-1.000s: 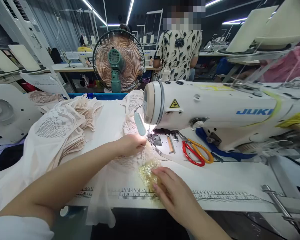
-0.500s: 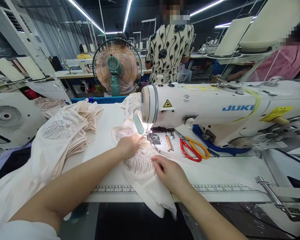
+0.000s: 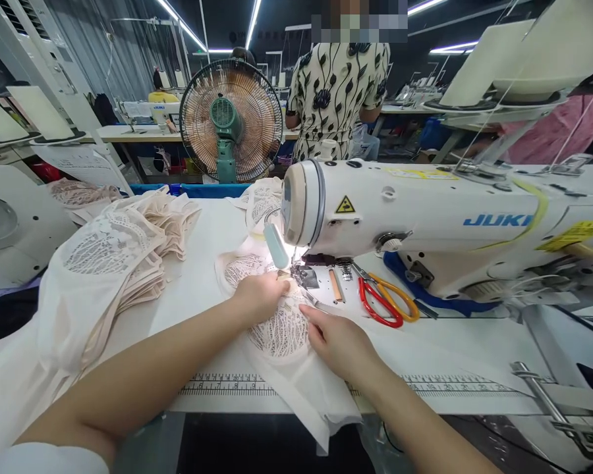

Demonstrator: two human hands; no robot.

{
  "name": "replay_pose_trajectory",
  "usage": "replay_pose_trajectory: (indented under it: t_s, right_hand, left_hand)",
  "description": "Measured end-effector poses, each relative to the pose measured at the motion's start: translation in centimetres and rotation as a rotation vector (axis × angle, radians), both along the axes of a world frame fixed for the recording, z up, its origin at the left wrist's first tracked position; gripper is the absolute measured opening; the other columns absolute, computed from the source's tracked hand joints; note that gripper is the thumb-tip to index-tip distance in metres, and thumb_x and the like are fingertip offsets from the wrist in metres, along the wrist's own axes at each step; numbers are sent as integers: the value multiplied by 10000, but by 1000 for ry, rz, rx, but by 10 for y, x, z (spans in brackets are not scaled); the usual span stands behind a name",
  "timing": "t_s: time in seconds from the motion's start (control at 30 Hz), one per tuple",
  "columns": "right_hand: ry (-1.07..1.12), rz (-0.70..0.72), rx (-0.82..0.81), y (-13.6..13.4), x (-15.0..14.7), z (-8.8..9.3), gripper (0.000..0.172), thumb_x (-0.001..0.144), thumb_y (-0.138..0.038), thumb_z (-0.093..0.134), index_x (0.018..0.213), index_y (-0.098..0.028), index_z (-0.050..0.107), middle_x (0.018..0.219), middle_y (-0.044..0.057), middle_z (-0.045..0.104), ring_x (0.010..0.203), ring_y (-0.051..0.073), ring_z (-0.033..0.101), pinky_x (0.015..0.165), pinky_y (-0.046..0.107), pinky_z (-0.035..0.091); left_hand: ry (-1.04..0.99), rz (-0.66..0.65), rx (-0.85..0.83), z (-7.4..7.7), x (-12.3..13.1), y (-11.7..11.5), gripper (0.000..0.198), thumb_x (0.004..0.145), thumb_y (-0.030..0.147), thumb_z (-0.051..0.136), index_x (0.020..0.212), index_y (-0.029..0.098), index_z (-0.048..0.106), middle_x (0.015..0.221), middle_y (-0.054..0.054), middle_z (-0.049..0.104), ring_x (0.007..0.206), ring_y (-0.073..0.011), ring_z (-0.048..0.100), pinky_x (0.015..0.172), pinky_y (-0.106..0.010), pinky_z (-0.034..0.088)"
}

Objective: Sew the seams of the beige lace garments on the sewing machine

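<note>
Lace piece [image 3: 277, 326] lay flat on the table [image 3: 464, 342] under the machine [image 3: 425, 217], its far edge tucked right at the needle, its plain hem hanging over the near table edge. Your left hand [image 3: 259, 296] pressed down on the lace just left of the needle, fingers curled loosely, gripping nothing. Your right hand [image 3: 338, 342] lay flat and open on the lace's right edge, in front of the machine. The piece looked placed and lined up, so I judged the seam itself barely begun. Left of the machine a stack [image 3: 128, 263] sat on the table; whether sewn or waiting, I could not tell. Scissors [image 3: 388, 303] lay untouched under the machine's arm.
</note>
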State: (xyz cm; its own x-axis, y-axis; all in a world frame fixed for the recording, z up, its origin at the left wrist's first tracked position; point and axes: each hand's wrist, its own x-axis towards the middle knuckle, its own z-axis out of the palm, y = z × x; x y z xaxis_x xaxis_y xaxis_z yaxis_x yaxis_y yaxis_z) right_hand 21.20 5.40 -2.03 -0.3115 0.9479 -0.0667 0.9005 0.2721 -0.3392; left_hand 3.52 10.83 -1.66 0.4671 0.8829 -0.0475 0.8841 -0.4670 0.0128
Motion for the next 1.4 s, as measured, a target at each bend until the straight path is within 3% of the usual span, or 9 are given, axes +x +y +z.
replay_pose_trajectory:
  t_s: [0.2,0.57,0.83,1.07,1.4]
  right_hand:
    - [-14,16,-5,5,0,1,439,844,-180,371,1245,-217,547,836,37,716,768,211,644,560,267,395]
    - [-54,-1,-68,11,-3,5,447,858,-203,353,1276,-226,512,931,57,706,816,218,630,582,277,388]
    - [-60,-9,-79,15,0,6,432,890,-269,334,1287,-222,497,999,80,697,871,248,631,609,305,408]
    - [-34,98,-108,-1,17,6,434,889,-235,338,1290,-201,499,1118,102,641,1016,255,587,729,339,452]
    - [-57,102,-26,-4,11,-2,395,883,-240,398,1255,-192,522,872,71,624,833,237,600,622,326,446]
  left_hand:
    - [-6,27,-69,6,3,5,241,764,207,454,968,238,577,836,-49,556,668,-215,587,479,-251,358]
    - [6,137,-167,17,5,17,400,811,235,442,1190,308,548,1012,-43,651,856,-244,622,626,-297,473]
    - [-114,178,-97,11,-8,28,371,848,198,381,1113,321,609,1159,23,611,1000,-203,587,775,-283,469]
    - [-165,130,-63,6,-23,22,346,825,144,387,1006,229,669,1073,-35,621,942,-192,595,711,-262,471]
    - [-133,105,-25,4,-21,18,317,847,192,388,993,232,667,919,-44,615,761,-182,592,579,-273,420]
